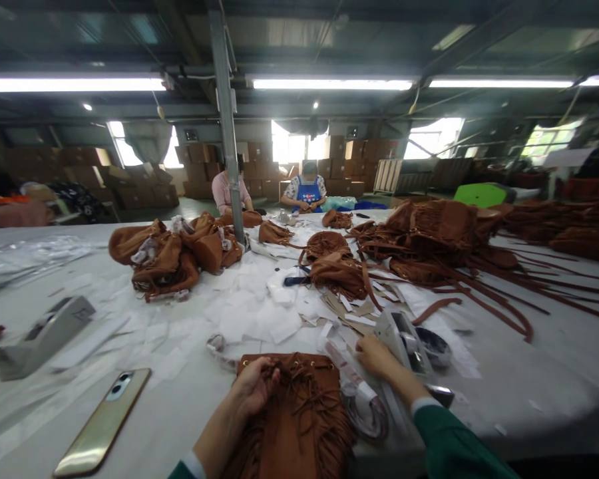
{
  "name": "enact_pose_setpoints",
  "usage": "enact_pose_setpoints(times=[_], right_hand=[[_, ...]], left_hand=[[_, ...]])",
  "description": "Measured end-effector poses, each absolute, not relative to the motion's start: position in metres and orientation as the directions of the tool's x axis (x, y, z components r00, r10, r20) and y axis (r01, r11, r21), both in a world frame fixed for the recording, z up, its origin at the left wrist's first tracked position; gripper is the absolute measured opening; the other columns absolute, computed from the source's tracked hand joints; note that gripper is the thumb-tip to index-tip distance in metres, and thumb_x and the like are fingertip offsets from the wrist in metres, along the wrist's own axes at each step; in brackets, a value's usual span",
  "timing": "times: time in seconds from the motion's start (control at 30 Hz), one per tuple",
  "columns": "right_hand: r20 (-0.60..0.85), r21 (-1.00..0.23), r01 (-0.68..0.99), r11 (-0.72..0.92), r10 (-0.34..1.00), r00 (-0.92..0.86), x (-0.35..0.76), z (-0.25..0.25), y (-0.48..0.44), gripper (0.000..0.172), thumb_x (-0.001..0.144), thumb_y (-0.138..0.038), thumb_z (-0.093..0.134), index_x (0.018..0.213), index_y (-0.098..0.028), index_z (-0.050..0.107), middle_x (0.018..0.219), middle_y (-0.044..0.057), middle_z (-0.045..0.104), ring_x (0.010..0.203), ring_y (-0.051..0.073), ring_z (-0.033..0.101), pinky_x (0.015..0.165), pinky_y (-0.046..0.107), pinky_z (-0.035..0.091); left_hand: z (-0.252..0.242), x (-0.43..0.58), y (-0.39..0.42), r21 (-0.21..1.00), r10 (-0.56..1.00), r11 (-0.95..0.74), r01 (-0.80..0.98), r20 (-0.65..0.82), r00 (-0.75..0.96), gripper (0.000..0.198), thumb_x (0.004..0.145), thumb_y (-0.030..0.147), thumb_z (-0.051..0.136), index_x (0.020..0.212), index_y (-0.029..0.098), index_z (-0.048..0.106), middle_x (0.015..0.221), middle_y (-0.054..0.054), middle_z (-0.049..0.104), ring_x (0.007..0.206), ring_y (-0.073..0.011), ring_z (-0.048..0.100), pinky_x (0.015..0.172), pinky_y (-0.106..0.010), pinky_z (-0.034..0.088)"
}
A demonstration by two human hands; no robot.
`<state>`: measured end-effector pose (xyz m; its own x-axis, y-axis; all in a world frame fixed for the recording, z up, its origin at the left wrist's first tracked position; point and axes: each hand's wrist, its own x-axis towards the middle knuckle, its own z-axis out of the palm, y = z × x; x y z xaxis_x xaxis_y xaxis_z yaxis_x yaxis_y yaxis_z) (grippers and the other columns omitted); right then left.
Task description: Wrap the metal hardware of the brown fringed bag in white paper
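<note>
White sheeting covers the broad desk (524, 379), the largest thing here. On its far right side lies a big heap of brown bags (439, 229), long straps trailing bare; these look untreated. A smaller pile of bags (180, 256) on the left carries pale, plastic-like wrapping on several parts, so those seem further along.

Next in size is the fringed bag (282, 432), lying at the near edge directly in front of the person. It appears partly done: the strap (372, 419) to its right is bundled in clear film, while the cords and fringe at its mouth hang loose and look unfinished.

A grey tape dispenser (392, 329) stands just right of the bag; a second dispenser (44, 342) sits far left, beyond a gold phone (104, 422).

The hands are apart. The left hand (254, 387) has its fingers curled around cords at the bag's mouth. The right hand (377, 357) is at the near dispenser's side; whether it grips anything I cannot tell.

Smallest are the metal eyelets (331, 366) along the bag's top.
</note>
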<state>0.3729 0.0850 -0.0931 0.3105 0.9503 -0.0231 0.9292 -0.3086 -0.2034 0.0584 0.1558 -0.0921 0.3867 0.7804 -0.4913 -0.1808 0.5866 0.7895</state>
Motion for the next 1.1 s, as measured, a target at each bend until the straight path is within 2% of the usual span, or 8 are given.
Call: enact_pose_setpoints(times=[0.23, 0.37, 0.5, 0.6, 0.67, 0.87, 1.0, 1.1], right_hand=[[0.167, -0.229, 0.893, -0.388, 0.888, 0.428, 0.369, -0.061, 0.069, 0.02, 0.091, -0.023, 0.047, 0.106, -0.015, 0.058, 0.086, 0.01, 0.067, 0.08, 0.024, 0.064, 0.07, 0.03, 0.042], [0.355, -0.564, 0.744, -0.36, 0.708, 0.611, 0.355, -0.027, 0.061, 0.04, 0.085, -0.037, 0.057, 0.12, -0.017, 0.054, 0.092, 0.011, 0.068, 0.086, 0.027, 0.064, 0.074, 0.034, 0.046], [0.134, -0.966, 0.256, -0.038, 0.772, 0.621, 0.307, -0.022, 0.047, 0.041, 0.071, -0.051, 0.067, 0.094, -0.016, 0.064, 0.08, 0.007, 0.068, 0.071, 0.024, 0.064, 0.061, 0.031, 0.05], [-0.016, -0.996, -0.081, 0.029, 0.868, 0.496, 0.259, -0.037, 0.04, 0.044, 0.067, -0.053, 0.072, 0.087, -0.016, 0.063, 0.075, 0.005, 0.067, 0.063, 0.02, 0.061, 0.057, 0.029, 0.05], [-0.033, -0.989, -0.148, 0.025, 0.925, 0.379, 0.231, -0.05, 0.042, 0.043, 0.068, -0.053, 0.071, 0.089, -0.016, 0.064, 0.077, 0.005, 0.067, 0.068, 0.021, 0.062, 0.06, 0.029, 0.051], [0.065, -0.935, 0.353, -0.022, 0.97, 0.234, 0.19, -0.076, 0.081, 0.034, 0.08, -0.05, 0.055, 0.081, -0.017, 0.063, 0.075, 0.005, 0.067, 0.077, 0.023, 0.062, 0.069, 0.029, 0.05], [0.121, -0.868, 0.496, 0.012, 0.975, 0.187, 0.178, -0.09, 0.098, 0.022, 0.081, -0.033, 0.045, 0.076, -0.019, 0.061, 0.079, 0.01, 0.068, 0.08, 0.026, 0.062, 0.078, 0.035, 0.047], [0.231, -0.74, 0.665, 0.101, 0.967, 0.11, 0.176, -0.106, 0.103, 0.029, 0.083, -0.025, 0.034, 0.087, -0.021, 0.062, 0.092, 0.011, 0.068, 0.092, 0.025, 0.063, 0.085, 0.034, 0.047]], left_hand=[[-0.086, 0.048, 0.158, 0.881, 0.781, 0.469, 0.056, -0.444, 0.44, 0.023, 0.075, 0.025, 0.074, 0.07, 0.015, 0.053, 0.051, 0.003, 0.054, 0.042, -0.009, 0.051, 0.036, -0.016, 0.035], [-0.081, 0.041, 0.162, 0.928, 0.81, 0.289, 0.235, -0.368, 0.456, 0.019, 0.073, 0.016, 0.072, 0.07, 0.017, 0.053, 0.04, 0.007, 0.049, 0.031, -0.0102, 0.045, 0.034, -0.018, 0.024], [-0.071, 0.04, 0.176, 0.925, 0.795, 0.231, 0.3, -0.357, 0.49, 0.008, 0.078, 0.013, 0.06, 0.073, 0.016, 0.056, 0.047, 0.004, 0.057, 0.037, -0.01, 0.05, 0.04, -0.018, 0.031], [-0.066, 0.042, 0.187, 0.904, 0.745, 0.276, 0.326, -0.415, 0.522, 0.008, 0.082, 0.017, 0.054, 0.076, 0.014, 0.06, 0.052, -0.001, 0.062, 0.041, -0.0122, 0.054, 0.041, -0.018, 0.034], [-0.065, 0.042, 0.192, 0.893, 0.719, 0.324, 0.312, -0.446, 0.533, 0.01, 0.082, 0.02, 0.056, 0.079, 0.014, 0.062, 0.058, -0.003, 0.063, 0.047, -0.0113, 0.057, 0.042, -0.016, 0.036], [-0.061, 0.044, 0.19, 0.878, 0.711, 0.437, 0.194, -0.469, 0.524, 0.005, 0.079, 0.017, 0.06, 0.083, 0.016, 0.063, 0.061, 0.002, 0.057, 0.05, -0.0075, 0.054, 0.047, -0.013, 0.042], [-0.064, 0.053, 0.182, 0.865, 0.714, 0.468, 0.18, -0.49, 0.5, 0.009, 0.075, 0.018, 0.067, 0.068, 0.013, 0.063, 0.052, 0.001, 0.053, 0.042, -0.0079, 0.049, 0.042, -0.016, 0.041], [-0.074, 0.061, 0.184, 0.87, 0.738, 0.467, 0.158, -0.482, 0.472, 0.014, 0.068, 0.018, 0.074, 0.063, 0.014, 0.062, 0.045, 0.001, 0.05, 0.036, -0.0099, 0.045, 0.034, -0.018, 0.033]])
